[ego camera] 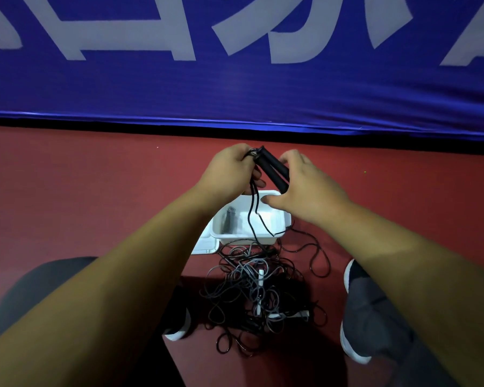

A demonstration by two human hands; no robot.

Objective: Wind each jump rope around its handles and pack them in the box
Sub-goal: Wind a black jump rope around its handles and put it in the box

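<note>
Nearest you, tangled ropes (252,291) lie on the red floor (67,191). Just beyond sits the white box (280,222). Above it, your right hand (305,188) grips two black handles (271,169), and your left hand (229,169) pinches their cord (252,208) at the top end. A blue banner (235,93) hangs behind.

handles (271,169): held above box (284,219), far edge
wound rope (229,219): laid in box, left side
rope tangle (260,294): piled just near of box, between shoes (179,326)
banner (235,88): stretched across far side
</note>
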